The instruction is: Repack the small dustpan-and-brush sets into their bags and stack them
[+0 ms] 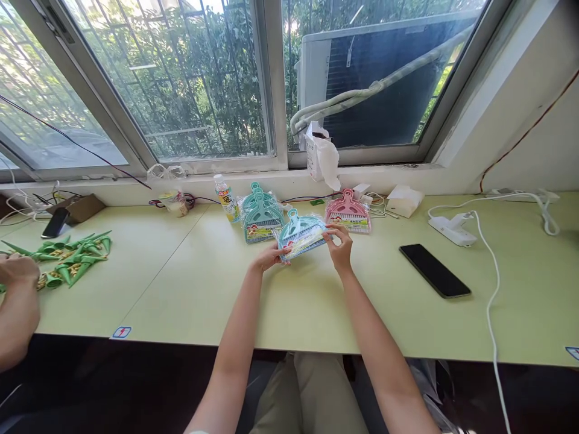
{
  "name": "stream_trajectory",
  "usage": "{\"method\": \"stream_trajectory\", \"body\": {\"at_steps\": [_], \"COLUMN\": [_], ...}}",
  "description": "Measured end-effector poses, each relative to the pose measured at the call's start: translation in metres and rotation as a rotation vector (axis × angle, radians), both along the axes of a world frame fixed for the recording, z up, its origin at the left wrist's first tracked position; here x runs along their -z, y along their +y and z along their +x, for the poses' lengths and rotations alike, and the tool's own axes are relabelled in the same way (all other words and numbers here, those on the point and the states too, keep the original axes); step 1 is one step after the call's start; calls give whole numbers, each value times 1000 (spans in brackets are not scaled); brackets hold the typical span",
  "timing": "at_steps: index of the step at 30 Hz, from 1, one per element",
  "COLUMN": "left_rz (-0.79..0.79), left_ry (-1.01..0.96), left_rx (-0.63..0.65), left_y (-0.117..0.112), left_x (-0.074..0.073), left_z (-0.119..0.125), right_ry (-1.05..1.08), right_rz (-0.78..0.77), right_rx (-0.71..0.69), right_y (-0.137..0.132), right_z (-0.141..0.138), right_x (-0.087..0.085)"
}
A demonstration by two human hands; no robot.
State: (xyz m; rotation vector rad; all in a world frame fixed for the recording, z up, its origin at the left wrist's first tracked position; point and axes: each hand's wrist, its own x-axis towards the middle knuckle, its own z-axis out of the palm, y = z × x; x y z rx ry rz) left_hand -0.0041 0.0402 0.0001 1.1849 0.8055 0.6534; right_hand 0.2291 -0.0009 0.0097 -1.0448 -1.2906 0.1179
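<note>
Between my hands is a light blue dustpan and brush set point(302, 236) in clear plastic wrap, tilted just above the table. My left hand point(270, 256) grips its lower left corner, thumb on top. At its right end my right hand point(339, 244) pinches the edge between thumb and fingers. Behind it on the left lie teal dustpan and brush sets point(260, 212), wrapped and stacked. A pink wrapped dustpan and brush set point(348, 211) rests behind my right hand.
A drink bottle point(226, 198) stands by the teal sets. On the right are a black phone point(435, 271), a white power strip point(452, 229) and its cable. A co-worker's hand point(18, 271) is at the far left by green cone-shaped pieces point(75, 256). A torn box point(320, 154) sits on the sill.
</note>
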Motion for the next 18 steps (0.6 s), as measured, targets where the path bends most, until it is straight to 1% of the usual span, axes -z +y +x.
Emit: {"method": "stream_trajectory", "body": {"at_steps": [5,6,8,11,13,15,18], "left_rz": [109,126,156,192,205,212,216], "left_ry": [68,80,102,104,91,88,121], "left_rx": [60,60,51,35,36,37,11], "left_y": [-5,-6,-8,-12,-13,-13,-13], "left_x": [-5,-7,-9,-13,-15,-15,-15], "left_z": [4,6,8,10,10,8,7], "right_ry": [-84,-89,-83,-26,67,225,489], "right_rz": [14,7,-7,-42,-104,-233,-524], "right_rx": [241,263,260,185,110,-9,-259], "right_y": [1,1,2,3,5,10,18], "right_z": [0,0,0,0,2,7,17], "right_x": [7,9,12,15,16,20,28]}}
